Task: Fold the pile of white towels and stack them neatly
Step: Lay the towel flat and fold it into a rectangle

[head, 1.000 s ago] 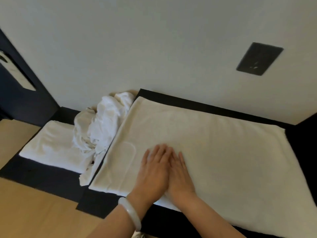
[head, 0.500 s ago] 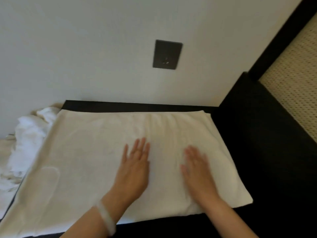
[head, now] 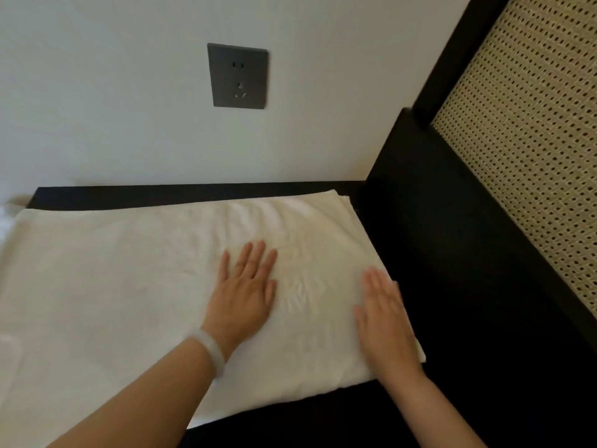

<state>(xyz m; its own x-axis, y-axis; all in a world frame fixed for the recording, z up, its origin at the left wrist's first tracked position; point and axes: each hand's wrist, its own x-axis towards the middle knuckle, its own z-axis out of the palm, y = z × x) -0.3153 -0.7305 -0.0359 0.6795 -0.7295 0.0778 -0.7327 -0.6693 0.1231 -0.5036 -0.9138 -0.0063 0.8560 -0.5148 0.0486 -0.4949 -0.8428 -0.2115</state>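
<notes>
Left hand point(head: 243, 295), right hand point(head: 384, 321) on towel point(head: 113, 270)

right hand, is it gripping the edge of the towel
No, the right hand lies flat with straight fingers on top of the towel near its right edge, with no cloth pinched.

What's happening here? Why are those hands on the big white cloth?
A person is flattening a white towel that lies spread on a dark surface against the wall. The left hand, with a pale bangle on its wrist, presses flat on the towel; the right hand lies flat near its right edge. Both hands are open, with no grip on anything.
</notes>
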